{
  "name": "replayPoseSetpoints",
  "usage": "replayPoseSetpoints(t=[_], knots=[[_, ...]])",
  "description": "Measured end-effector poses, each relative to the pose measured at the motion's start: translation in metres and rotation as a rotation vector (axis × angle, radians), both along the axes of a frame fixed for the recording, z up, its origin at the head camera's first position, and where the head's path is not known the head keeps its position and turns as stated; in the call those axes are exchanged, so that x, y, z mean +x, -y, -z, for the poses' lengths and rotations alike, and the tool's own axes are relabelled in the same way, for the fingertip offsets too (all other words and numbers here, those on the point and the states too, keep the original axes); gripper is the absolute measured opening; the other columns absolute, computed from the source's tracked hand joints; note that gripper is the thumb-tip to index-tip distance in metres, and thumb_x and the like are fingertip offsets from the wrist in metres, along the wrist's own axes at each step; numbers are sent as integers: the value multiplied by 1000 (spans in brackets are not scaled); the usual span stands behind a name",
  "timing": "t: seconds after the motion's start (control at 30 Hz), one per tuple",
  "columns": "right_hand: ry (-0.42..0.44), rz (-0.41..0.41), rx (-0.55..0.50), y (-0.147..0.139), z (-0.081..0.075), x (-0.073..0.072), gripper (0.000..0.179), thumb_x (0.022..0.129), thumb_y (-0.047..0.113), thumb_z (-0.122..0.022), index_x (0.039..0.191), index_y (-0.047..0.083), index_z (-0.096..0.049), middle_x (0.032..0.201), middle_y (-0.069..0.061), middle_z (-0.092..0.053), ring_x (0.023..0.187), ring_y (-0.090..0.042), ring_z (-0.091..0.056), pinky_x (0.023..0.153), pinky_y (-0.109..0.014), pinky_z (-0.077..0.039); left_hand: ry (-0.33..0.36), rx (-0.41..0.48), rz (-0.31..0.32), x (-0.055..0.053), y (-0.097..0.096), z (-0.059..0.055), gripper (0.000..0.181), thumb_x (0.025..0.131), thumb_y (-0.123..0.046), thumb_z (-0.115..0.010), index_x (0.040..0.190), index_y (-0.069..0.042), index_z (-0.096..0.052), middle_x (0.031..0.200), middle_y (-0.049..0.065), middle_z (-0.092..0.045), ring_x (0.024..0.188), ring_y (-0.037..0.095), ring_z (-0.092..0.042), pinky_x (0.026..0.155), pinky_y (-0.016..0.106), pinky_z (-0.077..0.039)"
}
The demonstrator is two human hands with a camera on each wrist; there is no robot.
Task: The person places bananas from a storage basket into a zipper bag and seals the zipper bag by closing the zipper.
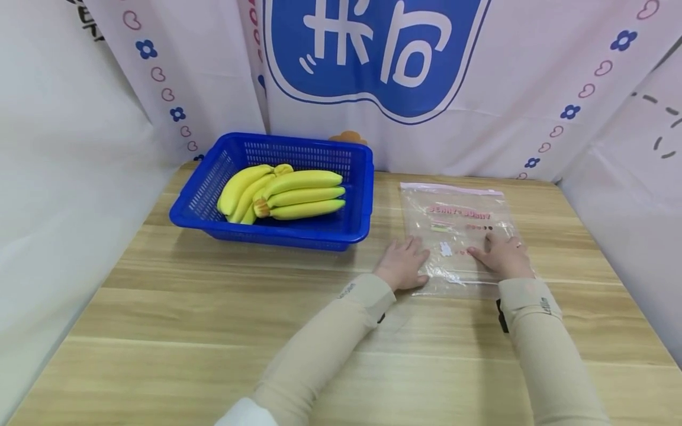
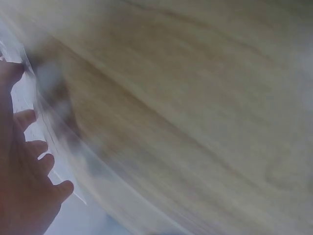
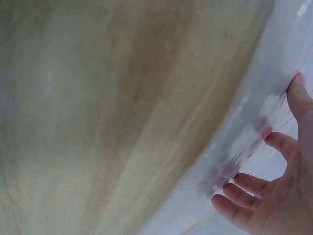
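A clear zip bag (image 1: 453, 236) with a pink zip strip along its far edge and pink lettering lies flat on the wooden table. My left hand (image 1: 403, 264) rests at the bag's left edge, fingers spread. On the right part of the bag lies my right hand (image 1: 502, 255), its fingertips touching the plastic. In the right wrist view that hand (image 3: 274, 191) has its fingers slightly bent and apart over the bag. The left wrist view shows the left hand (image 2: 29, 161) with fingertips at the plastic. Neither hand grips anything.
A blue plastic basket (image 1: 282, 235) stands at the back left of the wooden table (image 1: 213, 331). Two bunches of yellow bananas (image 1: 306, 195) lie inside it. A printed white curtain (image 1: 506, 142) hangs behind the table.
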State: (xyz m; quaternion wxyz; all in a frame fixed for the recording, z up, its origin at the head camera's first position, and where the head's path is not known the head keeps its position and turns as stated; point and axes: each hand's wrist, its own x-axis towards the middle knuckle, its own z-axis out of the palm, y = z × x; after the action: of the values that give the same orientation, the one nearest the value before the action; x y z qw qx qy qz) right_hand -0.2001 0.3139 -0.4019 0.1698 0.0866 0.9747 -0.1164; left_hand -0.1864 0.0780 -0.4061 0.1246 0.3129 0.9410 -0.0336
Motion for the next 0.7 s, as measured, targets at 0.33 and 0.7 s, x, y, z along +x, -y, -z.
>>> replayPoseSetpoints(t=[0.33,0.7], knots=[[-19,12,9,5,-3,2,77,95,55,-45,144,0,-26,137,-50,-20,122,-70,-23,97,-74,-30,18,1,12,-3,1,-1,63,95,-57,-42,149,-27,-32,157,2,-29,144,22,-30,116,46,-29],[53,-11,-57,0,2,-3,81,98,51,-40,149,-3,-8,141,-51,-5,126,-72,-9,101,-77,-18,8,31,18,0,-2,-4,58,91,-59,-48,140,-27,-45,144,1,-46,131,21,-43,107,38,-39]])
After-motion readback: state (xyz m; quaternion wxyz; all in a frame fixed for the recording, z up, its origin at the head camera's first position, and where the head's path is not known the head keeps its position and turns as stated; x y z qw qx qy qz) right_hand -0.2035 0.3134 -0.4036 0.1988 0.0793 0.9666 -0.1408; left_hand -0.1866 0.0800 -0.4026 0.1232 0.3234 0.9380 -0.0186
